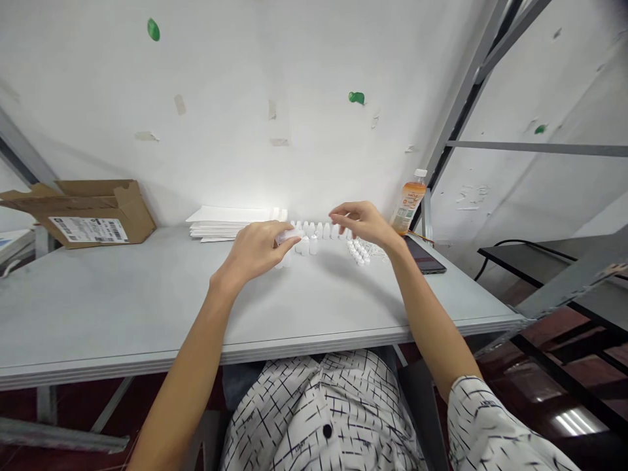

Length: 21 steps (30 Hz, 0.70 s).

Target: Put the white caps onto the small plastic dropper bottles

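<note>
My left hand [258,250] is closed around a small white plastic bottle [290,235], which lies tilted between thumb and fingers above the table. More small white bottles [313,245] stand upright just beyond and beside it, some partly hidden by the hand. To the right, my right hand [364,222] hovers over the end of the bottle row, its fingers loosely bent and a little apart, with nothing visible in them. Below that hand, small white caps [359,252] sit in short rows on the table, beside a pile of small white pieces [377,250] too small to name.
A stack of white sheets or flat boxes [216,224] lies against the wall, left of the bottles. An open cardboard box [98,212] stands at far left. At right are a drink bottle [408,204] and a dark flat device [426,256]. The grey table [147,294] ends in front of my body.
</note>
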Each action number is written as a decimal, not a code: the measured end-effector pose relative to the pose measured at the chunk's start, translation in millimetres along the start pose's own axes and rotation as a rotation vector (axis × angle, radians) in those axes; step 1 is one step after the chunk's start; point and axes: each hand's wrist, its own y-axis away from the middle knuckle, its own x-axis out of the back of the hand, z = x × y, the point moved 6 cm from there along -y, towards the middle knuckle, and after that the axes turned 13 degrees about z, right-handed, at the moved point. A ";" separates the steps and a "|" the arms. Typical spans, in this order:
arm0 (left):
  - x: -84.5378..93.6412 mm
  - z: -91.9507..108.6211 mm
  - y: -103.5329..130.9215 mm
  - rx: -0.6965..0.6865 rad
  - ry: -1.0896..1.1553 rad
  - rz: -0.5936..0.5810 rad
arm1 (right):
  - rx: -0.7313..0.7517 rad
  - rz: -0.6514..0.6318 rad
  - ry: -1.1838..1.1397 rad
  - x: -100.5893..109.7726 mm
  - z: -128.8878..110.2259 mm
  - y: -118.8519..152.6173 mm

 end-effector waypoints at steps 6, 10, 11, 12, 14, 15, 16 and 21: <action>-1.4 3.1 0.8 -0.031 0.040 -0.014 | 0.068 -0.181 -0.319 -54.1 -31.5 17.8; -1.0 7.0 0.7 -0.061 0.052 -0.029 | 0.041 -0.210 -0.441 -64.9 -30.6 20.7; -0.8 7.1 0.5 -0.058 0.054 -0.029 | 0.033 -0.195 -0.462 -65.0 -28.8 19.9; -0.8 7.1 0.4 -0.054 0.055 -0.029 | 0.025 -0.182 -0.479 -64.8 -26.8 19.0; -1.1 6.8 0.3 -0.052 0.055 -0.027 | 0.009 -0.167 -0.500 -64.7 -23.6 17.5; -1.5 7.0 0.3 -0.057 0.056 -0.028 | 0.002 -0.164 -0.502 -64.8 -22.5 17.0; -1.7 7.1 0.3 -0.062 0.056 -0.028 | -0.005 -0.160 -0.499 -64.9 -21.7 16.8; -1.2 7.5 0.2 -0.065 0.050 -0.011 | -0.012 -0.098 -0.433 -61.5 -19.7 15.4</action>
